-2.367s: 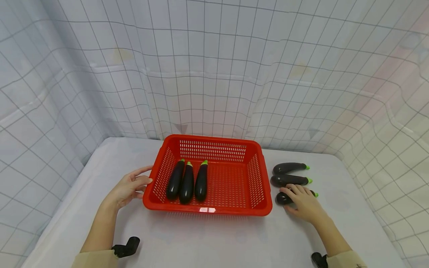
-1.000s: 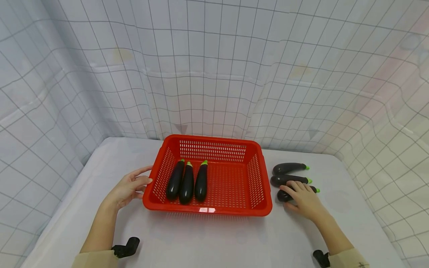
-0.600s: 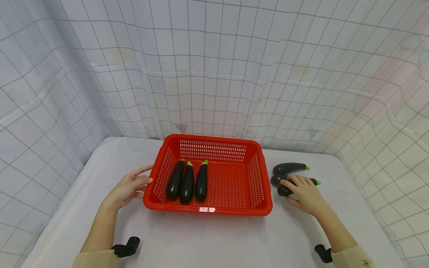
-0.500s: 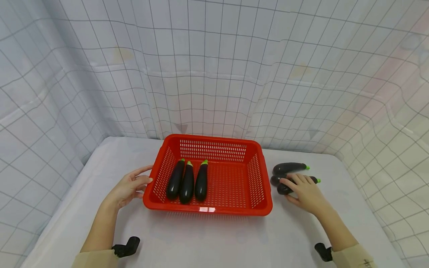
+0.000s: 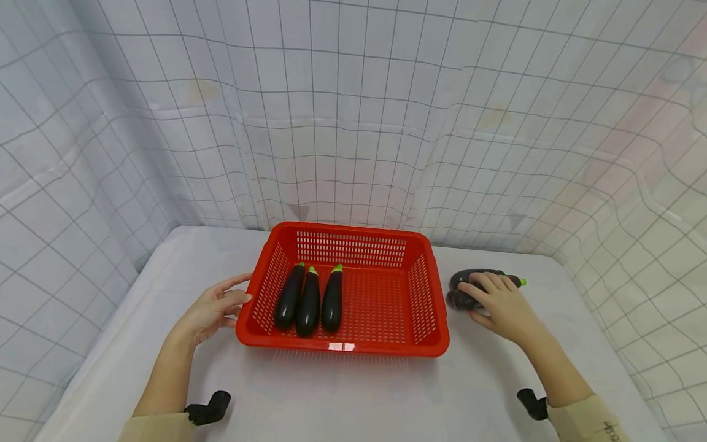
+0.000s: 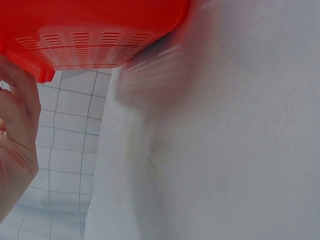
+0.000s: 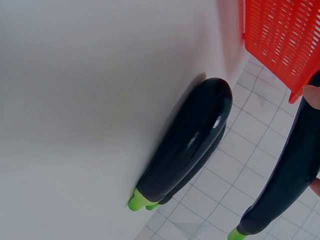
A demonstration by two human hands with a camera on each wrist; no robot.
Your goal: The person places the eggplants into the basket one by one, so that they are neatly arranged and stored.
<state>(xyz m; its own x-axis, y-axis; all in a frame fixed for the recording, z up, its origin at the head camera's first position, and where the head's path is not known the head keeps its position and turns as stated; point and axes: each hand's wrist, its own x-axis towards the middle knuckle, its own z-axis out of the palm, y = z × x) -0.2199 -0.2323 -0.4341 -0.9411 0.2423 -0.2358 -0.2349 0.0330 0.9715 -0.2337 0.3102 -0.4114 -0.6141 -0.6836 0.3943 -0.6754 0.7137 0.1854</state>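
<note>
My right hand (image 5: 499, 307) grips a dark eggplant (image 7: 285, 175) by its sides; its green stem end (image 5: 521, 282) pokes out past my fingers. In the right wrist view it hangs above the table, apart from two other eggplants (image 7: 190, 135) lying side by side. From the head view, the hand and the held eggplant partly cover those two. My left hand (image 5: 212, 307) rests at the left side of a red plastic basket (image 5: 342, 348), fingertips against the outside of its rim. Three eggplants (image 5: 308, 304) lie inside, in the basket's left half.
A white-covered table (image 5: 353, 399) carries the basket in the middle. Behind and beside it hangs a white curtain (image 5: 353, 123) with a grid of dark lines. Black wrist mounts sit on the left forearm (image 5: 207, 408) and the right forearm (image 5: 533, 404).
My right hand has taken hold of the nearest eggplant on the right, lifted it and moved it away from me, over the other two. The left hand and basket have stayed put.
</note>
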